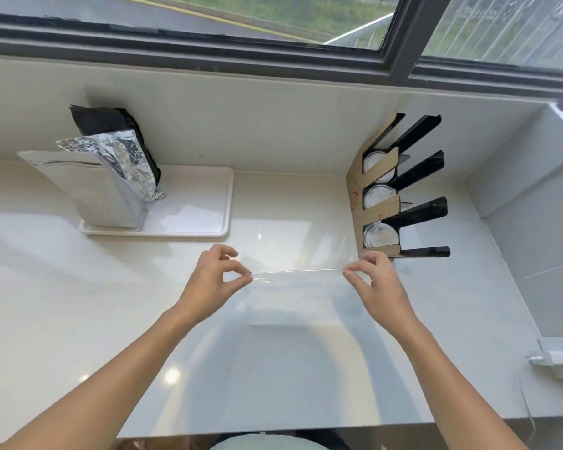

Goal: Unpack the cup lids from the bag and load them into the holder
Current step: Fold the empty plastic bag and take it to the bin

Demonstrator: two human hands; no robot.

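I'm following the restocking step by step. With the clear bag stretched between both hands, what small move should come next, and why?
Probably fold or set the bag aside: left hand and right hand pinch it taut, it looks empty, and the holder already shows lids.

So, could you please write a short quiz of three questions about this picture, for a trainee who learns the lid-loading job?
1. True or false: both hands pinch the clear plastic bag by its top edge, the left hand at one end and the right hand at the other.
2. How many compartments of the holder show white lids? A) one B) three C) five
3. Fill in: the foil pouch stands on a white ____.

Key: 1. true. 2. B. 3. tray.
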